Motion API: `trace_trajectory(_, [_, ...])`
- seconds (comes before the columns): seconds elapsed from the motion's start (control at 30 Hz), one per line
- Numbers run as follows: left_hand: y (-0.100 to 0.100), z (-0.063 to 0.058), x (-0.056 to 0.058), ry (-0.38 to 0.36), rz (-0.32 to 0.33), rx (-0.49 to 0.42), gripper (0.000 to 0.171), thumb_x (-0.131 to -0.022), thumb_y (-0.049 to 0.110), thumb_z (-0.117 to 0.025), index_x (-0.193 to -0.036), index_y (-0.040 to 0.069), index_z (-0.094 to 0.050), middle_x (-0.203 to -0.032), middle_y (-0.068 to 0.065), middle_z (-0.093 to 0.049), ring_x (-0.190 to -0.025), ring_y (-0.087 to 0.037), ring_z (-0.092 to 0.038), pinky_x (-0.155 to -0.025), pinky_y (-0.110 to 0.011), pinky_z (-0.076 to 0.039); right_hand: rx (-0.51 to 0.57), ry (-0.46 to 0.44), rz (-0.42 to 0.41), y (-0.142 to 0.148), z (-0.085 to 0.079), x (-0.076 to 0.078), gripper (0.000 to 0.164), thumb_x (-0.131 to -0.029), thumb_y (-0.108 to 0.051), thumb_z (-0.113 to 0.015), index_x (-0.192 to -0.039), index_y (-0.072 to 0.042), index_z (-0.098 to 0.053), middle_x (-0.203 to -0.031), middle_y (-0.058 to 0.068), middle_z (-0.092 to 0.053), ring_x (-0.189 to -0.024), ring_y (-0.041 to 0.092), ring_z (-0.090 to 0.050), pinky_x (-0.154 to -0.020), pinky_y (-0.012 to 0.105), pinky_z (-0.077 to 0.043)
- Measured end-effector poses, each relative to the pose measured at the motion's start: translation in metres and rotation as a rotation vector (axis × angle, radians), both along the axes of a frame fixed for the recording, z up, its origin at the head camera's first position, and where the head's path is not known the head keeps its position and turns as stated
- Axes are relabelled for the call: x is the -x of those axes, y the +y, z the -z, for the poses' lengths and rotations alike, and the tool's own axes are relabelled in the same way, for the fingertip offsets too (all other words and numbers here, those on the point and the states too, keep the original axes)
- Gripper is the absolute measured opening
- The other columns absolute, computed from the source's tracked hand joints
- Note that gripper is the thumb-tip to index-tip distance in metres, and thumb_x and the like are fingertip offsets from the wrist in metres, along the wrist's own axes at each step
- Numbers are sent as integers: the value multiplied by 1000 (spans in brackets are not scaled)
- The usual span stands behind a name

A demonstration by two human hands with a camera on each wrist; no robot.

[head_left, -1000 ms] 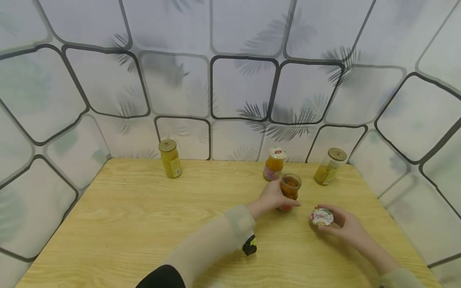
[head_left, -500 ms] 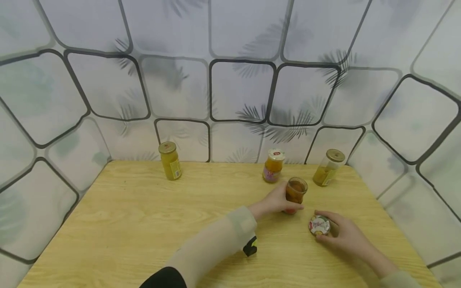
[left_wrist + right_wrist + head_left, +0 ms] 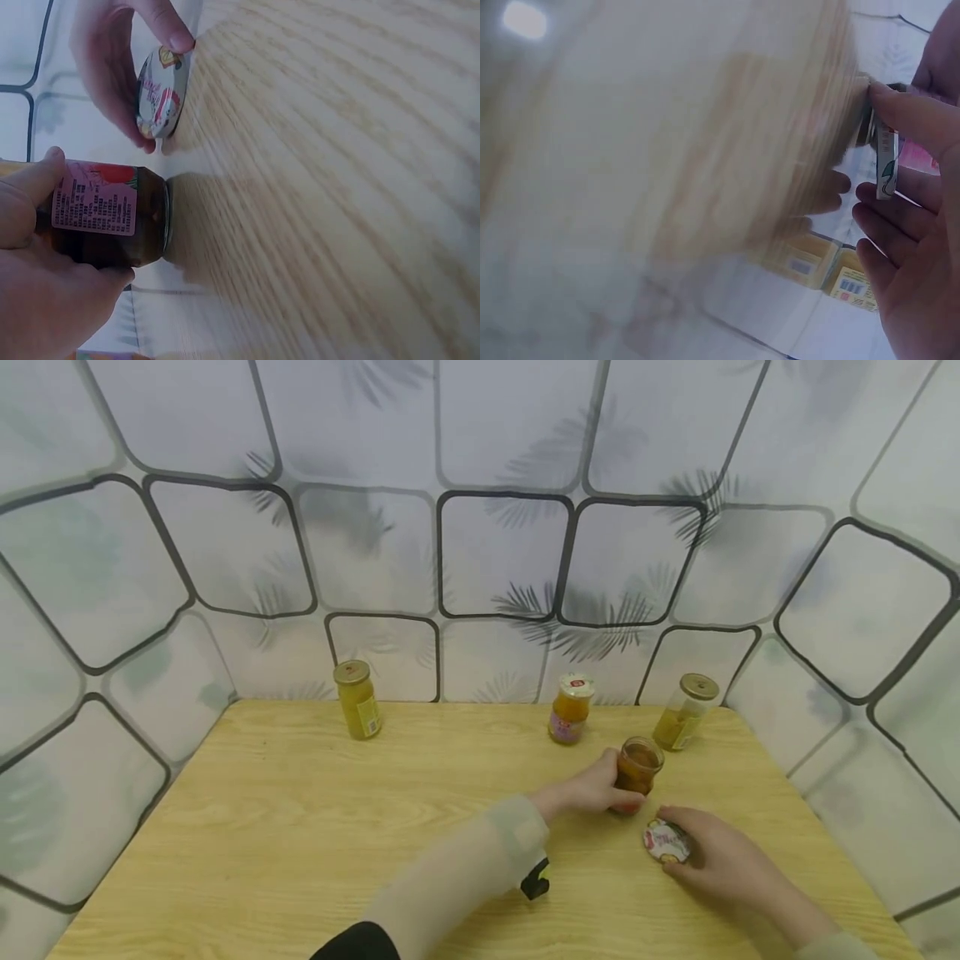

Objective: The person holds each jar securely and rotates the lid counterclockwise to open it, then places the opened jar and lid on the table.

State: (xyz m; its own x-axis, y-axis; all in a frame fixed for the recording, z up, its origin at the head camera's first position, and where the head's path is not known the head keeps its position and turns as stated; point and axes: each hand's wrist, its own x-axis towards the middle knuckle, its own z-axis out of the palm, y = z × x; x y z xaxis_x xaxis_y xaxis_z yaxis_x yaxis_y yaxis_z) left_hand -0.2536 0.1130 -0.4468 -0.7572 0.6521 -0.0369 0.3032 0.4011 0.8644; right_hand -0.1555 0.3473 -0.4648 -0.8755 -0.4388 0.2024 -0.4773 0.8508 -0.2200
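Note:
My left hand (image 3: 588,789) grips an open glass jar (image 3: 640,767) with dark amber contents, its lidless mouth facing up. In the left wrist view, fingers and thumb wrap the jar's pink label (image 3: 94,199), and its base is right at the wooden tabletop. To the right and nearer me, my right hand (image 3: 723,860) pinches a round printed jar lid (image 3: 666,842) by its edge, low over the table. The right wrist view shows the lid (image 3: 886,161) edge-on between thumb and fingertips. The lid is apart from the jar.
Behind the held jar stands a white-lidded orange jar (image 3: 572,708). A part-filled gold-lidded jar (image 3: 685,714) is at the back right, and a full yellow jar (image 3: 357,700) at the back left. Patterned cloth walls (image 3: 495,552) border the wooden table (image 3: 300,810).
My left hand has shifted the open jar to the right and slightly nearer, away from the orange jar. The right hand has brought the lid a little nearer to me.

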Motion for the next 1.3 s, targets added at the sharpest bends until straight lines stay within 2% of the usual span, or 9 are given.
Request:
trace_trajectory(0.17, [10,2,-6,7,-26,5,51,-102,22,-74,-135,1,-42,-135,-17,-58,-129,-18,-59,-113,-20,-44,-19,26,-21,-4,-1,-1,70,-73,-25,-97,-132,-1,-67,-126,13,-76,-111,33,-74,-94,52,-61])
trace_trajectory(0.33, [15,-1,-9,-11,-44,-5,51,-102,23,-73,-136,2,-41,-138,-16,-57,-135,-22,-58,-117,-23,-42,-28,-15,-14,-7,-4,1,69,-75,-23,-96,-133,1,-67,-127,13,-75,-112,33,-73,-95,54,-60])
trace_trajectory(0.47, [14,-2,-10,-16,-41,1,52,-103,23,-73,-137,2,-41,-138,-16,-57,-137,-23,-57,-119,-23,-41,-38,-35,-17,-8,-4,2,66,-76,-24,-95,-131,0,-69,-126,13,-76,-112,32,-74,-96,53,-60])
trace_trajectory(0.8, [14,-5,-9,-12,-19,33,52,-104,25,-71,-138,1,-40,-139,-15,-55,-137,-22,-56,-118,-21,-41,-67,-11,-4,-9,-6,-1,52,-82,-25,-91,-126,-2,-73,-122,13,-77,-109,32,-74,-94,54,-60])
trace_trajectory(1.13, [24,-8,-8,21,-7,68,55,-104,26,-71,-140,0,-39,-141,-17,-57,-136,-17,-57,-116,-19,-42,-128,-52,30,-11,-10,1,53,-81,-28,-92,-122,0,-74,-117,14,-77,-106,34,-74,-91,55,-60])
trace_trajectory(1.3, [28,-10,-10,13,-11,72,52,-104,24,-71,-139,0,-41,-139,-15,-57,-134,-15,-57,-116,-19,-42,-159,-64,24,-12,-13,3,56,-80,-30,-93,-121,4,-73,-115,16,-76,-105,36,-74,-90,54,-61])
